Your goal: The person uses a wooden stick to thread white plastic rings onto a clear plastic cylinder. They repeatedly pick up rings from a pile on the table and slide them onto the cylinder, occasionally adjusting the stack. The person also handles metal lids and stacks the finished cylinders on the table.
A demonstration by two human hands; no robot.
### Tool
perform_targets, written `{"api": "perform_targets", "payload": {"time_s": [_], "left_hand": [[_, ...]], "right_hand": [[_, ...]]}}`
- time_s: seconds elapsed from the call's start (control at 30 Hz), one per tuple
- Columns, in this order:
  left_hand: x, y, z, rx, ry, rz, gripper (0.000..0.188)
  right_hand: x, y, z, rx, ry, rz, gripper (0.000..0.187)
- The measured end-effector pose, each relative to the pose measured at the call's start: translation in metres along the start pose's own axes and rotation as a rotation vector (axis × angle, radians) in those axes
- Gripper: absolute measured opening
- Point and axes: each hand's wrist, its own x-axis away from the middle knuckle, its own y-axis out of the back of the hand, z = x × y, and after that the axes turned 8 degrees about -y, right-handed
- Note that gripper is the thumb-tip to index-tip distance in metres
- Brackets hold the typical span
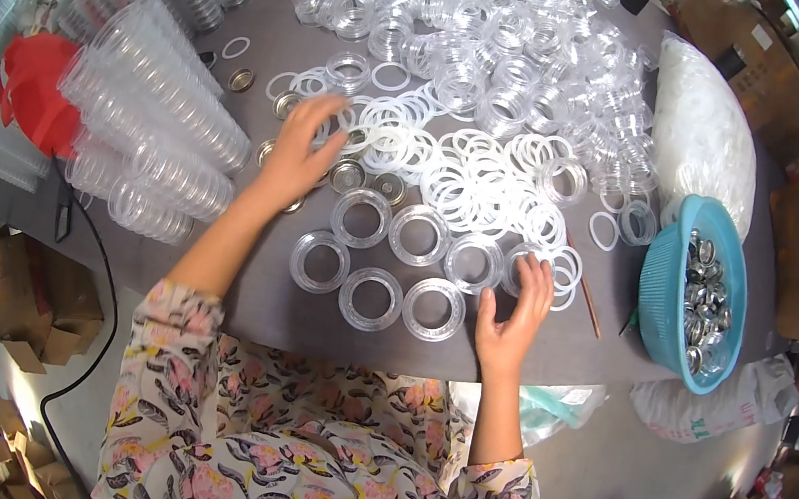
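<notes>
My left hand [299, 158] reaches over the near-left side of a pile of flat white ring gaskets [474, 181], fingers stretched out and slightly blurred. Small round metal caps [347, 176] lie beside and under it; nothing shows in its grasp. Near the table's front edge, my right hand [516, 317] has thumb and fingers apart. Its fingertips are at a clear plastic ring [508, 277], partly covered by them; whether they touch it I cannot tell. Several more thick clear rings [317, 286] lie flat in two rough rows between my hands.
A large heap of clear plastic rings [469, 31] covers the far side. Tall stacks of clear cups [152, 96] stand left, by a red object [35, 90]. To the right are a blue basket [660, 299] of metal caps, a white bag [703, 128] and a thin brown stick [585, 294].
</notes>
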Motion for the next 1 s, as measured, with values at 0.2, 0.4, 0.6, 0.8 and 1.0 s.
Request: {"api": "perform_targets", "payload": {"time_s": [0.2,0.4,0.6,0.8,1.0], "left_hand": [[-0.047,-0.038,0.075,-0.508,0.15,0.301,0.033],[0.0,0.008,-0.006,0.537,0.523,-0.399,0.032],[0.117,0.073,-0.066,0.739,0.854,-0.265,0.035],[0.129,0.075,-0.063,0.641,0.914,-0.126,0.031],[0.134,0.059,-0.041,0.155,0.537,-0.107,0.041]], "right_hand": [[-0.001,-0.001,-0.003,-0.035,-0.005,-0.003,0.049],[-0.001,0.002,-0.004,-0.041,-0.012,-0.014,0.048],[-0.001,0.0,-0.002,-0.062,0.005,-0.004,0.048],[0.003,-0.002,-0.004,-0.046,0.028,-0.018,0.048],[0.006,0.0,-0.005,-0.02,0.043,-0.022,0.049]]}}
